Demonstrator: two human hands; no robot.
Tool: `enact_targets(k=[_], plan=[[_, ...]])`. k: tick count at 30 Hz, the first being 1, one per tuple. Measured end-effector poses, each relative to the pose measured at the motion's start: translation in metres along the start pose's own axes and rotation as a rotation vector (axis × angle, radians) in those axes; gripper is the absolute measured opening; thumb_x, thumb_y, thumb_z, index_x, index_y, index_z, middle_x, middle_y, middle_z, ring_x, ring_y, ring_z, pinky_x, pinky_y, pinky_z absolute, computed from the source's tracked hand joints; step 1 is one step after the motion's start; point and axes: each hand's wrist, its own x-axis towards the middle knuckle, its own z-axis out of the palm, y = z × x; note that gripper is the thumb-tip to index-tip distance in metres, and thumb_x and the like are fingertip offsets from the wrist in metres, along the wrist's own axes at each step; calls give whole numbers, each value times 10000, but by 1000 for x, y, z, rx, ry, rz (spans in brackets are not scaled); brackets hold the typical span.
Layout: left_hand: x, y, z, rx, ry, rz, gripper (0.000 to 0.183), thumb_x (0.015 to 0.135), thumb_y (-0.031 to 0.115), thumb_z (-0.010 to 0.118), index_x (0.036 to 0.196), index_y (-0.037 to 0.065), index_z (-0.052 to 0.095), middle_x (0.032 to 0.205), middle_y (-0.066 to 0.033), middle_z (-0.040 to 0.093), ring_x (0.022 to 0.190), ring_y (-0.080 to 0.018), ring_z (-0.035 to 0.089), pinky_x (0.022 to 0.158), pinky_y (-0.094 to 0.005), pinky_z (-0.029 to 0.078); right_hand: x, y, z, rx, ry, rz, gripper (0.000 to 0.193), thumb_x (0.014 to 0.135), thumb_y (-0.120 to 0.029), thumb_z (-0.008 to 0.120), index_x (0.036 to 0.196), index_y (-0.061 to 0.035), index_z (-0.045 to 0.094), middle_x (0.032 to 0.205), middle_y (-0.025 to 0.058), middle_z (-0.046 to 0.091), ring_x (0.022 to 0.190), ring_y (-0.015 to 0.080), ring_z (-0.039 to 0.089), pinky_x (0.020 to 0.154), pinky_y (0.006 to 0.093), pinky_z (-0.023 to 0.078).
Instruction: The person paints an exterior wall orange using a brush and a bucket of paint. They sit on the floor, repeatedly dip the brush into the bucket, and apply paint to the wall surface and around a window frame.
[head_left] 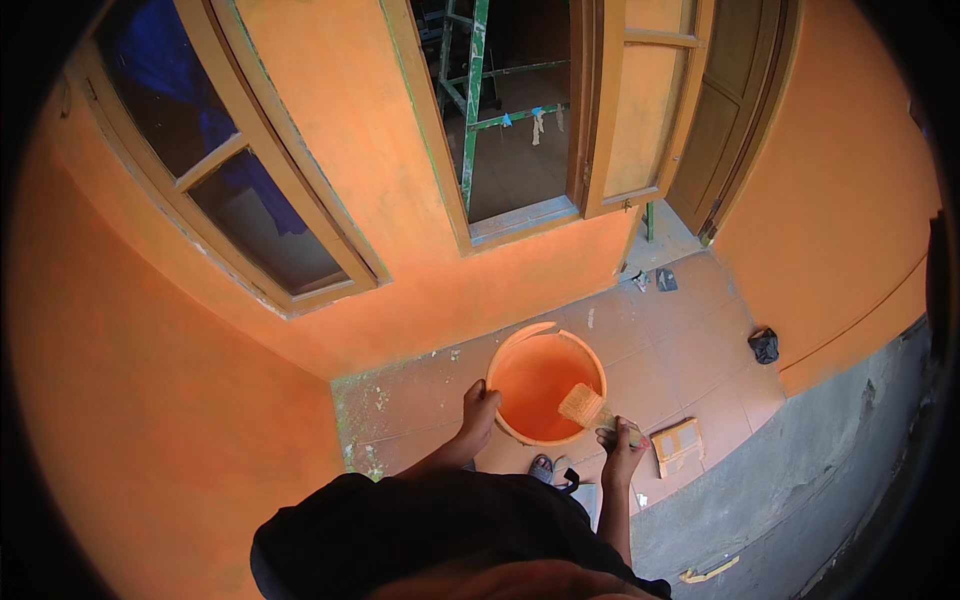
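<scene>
An orange bucket (541, 382), coated inside with orange paint, is in front of my body. My left hand (481, 408) grips its left rim, fingers closed. In my right hand (622, 440) is a wide paintbrush (583, 403), held by its handle. The brush's bristles are covered in orange paint and lie over the bucket's right rim, pointing up and left. Whether the bristles touch the rim cannot be made out.
Orange walls (180, 400) stand left and ahead, with a glazed window (265, 225) and an open casement (640, 110). A green ladder (472, 110) is indoors. On the tiled floor (690, 360) lie a paint-smeared flat box (678, 447) and a black plastic bag (763, 345).
</scene>
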Motion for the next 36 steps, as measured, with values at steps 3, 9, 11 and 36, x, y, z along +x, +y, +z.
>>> enact_targets(k=[3,9,11,36], plan=[[3,1,-14,-41,41,17,83,805,15,567,764,59,510,686,19,450,618,-80,405,553,-277,331,6,7,14,7,-62,1,313,959,-252,674,1041,47,635,844,120,687,656,192,698,590,283,583],[20,12,-54,33,52,-11,80,785,22,551,865,23,548,775,-27,551,657,-113,524,543,-278,409,9,19,51,-3,-114,69,286,953,-237,680,1037,33,632,839,123,688,657,205,706,589,289,595],[28,15,-64,-3,65,23,69,791,27,545,860,25,543,772,-25,550,649,-114,522,542,-276,409,7,24,64,-63,-148,16,284,955,-233,677,1036,36,633,827,123,691,656,208,708,583,294,598],[42,40,-128,-133,214,13,78,766,-25,557,823,23,535,775,-24,535,721,-110,512,644,-272,418,0,48,130,68,-238,69,239,946,-175,678,1011,51,635,772,156,695,628,239,713,578,322,622]])
